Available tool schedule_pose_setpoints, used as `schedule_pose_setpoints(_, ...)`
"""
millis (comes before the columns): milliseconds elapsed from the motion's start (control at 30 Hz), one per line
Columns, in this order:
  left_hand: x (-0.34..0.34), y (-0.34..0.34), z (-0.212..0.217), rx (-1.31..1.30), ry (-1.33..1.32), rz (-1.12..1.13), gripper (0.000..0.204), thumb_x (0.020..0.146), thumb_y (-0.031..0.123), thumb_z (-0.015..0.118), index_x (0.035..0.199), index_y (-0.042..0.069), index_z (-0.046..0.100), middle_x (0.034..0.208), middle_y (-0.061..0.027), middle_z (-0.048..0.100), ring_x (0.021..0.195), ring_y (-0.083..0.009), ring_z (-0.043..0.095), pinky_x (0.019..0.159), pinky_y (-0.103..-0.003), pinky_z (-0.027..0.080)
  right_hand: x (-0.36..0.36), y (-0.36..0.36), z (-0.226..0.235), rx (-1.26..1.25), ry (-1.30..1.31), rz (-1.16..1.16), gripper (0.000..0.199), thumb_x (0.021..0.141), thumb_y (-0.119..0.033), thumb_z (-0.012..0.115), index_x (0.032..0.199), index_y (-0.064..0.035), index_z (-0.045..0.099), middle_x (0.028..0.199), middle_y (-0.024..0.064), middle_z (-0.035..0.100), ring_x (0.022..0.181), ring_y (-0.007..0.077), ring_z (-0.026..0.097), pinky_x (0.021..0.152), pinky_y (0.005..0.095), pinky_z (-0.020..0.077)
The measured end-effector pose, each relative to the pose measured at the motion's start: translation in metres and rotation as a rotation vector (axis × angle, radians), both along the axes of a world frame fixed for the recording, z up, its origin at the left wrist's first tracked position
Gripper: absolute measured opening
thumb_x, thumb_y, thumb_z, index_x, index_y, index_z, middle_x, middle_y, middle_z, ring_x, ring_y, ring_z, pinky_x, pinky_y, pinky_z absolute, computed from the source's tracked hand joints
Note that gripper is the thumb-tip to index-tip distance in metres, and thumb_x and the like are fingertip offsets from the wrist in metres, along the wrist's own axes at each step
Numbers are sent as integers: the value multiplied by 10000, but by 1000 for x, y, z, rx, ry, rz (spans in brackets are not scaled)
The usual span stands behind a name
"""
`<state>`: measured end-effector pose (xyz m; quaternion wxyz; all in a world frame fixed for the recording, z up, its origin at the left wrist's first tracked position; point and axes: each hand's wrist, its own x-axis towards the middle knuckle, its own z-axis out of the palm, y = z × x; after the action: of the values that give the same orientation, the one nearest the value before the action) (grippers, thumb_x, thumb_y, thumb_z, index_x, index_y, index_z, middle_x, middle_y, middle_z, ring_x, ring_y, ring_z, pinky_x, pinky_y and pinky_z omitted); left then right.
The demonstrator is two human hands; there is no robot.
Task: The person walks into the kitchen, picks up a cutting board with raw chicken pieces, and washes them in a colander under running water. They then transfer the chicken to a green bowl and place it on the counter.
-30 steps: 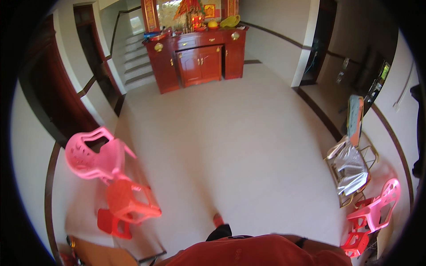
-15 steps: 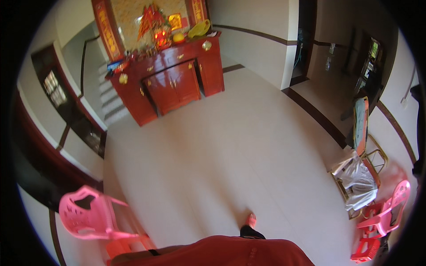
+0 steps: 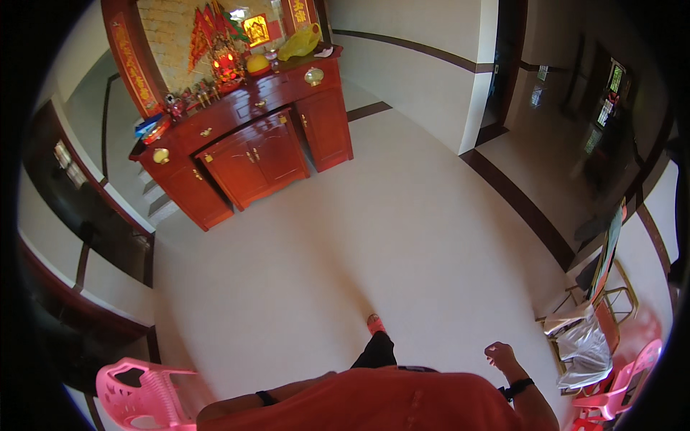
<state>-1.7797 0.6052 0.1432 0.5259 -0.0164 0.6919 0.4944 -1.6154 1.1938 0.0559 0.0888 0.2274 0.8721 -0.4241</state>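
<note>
My right hand (image 3: 501, 354) swings out over the floor at the lower right, its fingers curled in with nothing showing in them. A black band circles that wrist. At the lower left my left arm (image 3: 237, 408), also with a black band, bends in front of my red shirt (image 3: 374, 399). The fingers of that hand are hidden by the shirt. Neither hand touches any furniture. My foot in a reddish sandal (image 3: 375, 324) steps forward on the pale floor (image 3: 287, 287). Ahead on the left stands a red wooden altar cabinet (image 3: 251, 165).
On the cabinet are a lit red lamp (image 3: 226, 66), a yellow round object (image 3: 257, 64) and a yellow-green bag (image 3: 299, 43). A pink chair (image 3: 140, 395) stands lower left. At right are another pink chair (image 3: 618, 388) and a plastic-covered folding chair (image 3: 583, 352). A doorway (image 3: 496, 86) opens beyond.
I have come closer to the cabinet, which now looks larger and farther left. My right hand has come into view. The pink chairs have slid lower in the picture.
</note>
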Motion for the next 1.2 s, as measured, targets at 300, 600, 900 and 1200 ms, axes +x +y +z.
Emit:
schedule_pose_setpoints(300, -306, 149, -2, 113, 56, -295, 338, 902, 242, 628, 1183, 54, 633, 1131, -110, 677, 1040, -255, 642, 872, -414, 516, -46, 91, -59, 114, -335, 315, 107, 730, -151, 717, 837, -160, 710, 776, 14, 692, 697, 253, 681, 646, 396, 562)
schedule_pose_setpoints(600, -566, 282, 18, 52, 90, -271, 333, 899, 243, 635, 1174, 55, 643, 1131, -105, 679, 1039, -250, 642, 878, -399, 513, -331, 165, -81, -209, -705, -303, 122, 772, -194, 694, 871, -127, 715, 813, 68, 702, 703, 262, 684, 678, 390, 558)
schedule_pose_setpoints(900, -776, 355, 53, -42, 61, -42, 329, 897, 244, 642, 1166, 55, 653, 1130, -101, 681, 1038, -244, 641, 885, -384, 511, -752, 391, -54, 566, -210, 178, 203, 833, -285, 632, 867, -103, 716, 875, 126, 694, 843, 313, 668, 745, 420, 539)
schedule_pose_setpoints(1200, -1066, 448, -13, 66, 44, -76, 325, 894, 245, 649, 1157, 56, 662, 1129, -96, 684, 1037, -239, 641, 892, -369, 508, -1041, 465, 10, 281, -89, 17, 157, 829, -253, 647, 870, -111, 701, 830, 86, 694, 768, 229, 668, 678, 378, 517)
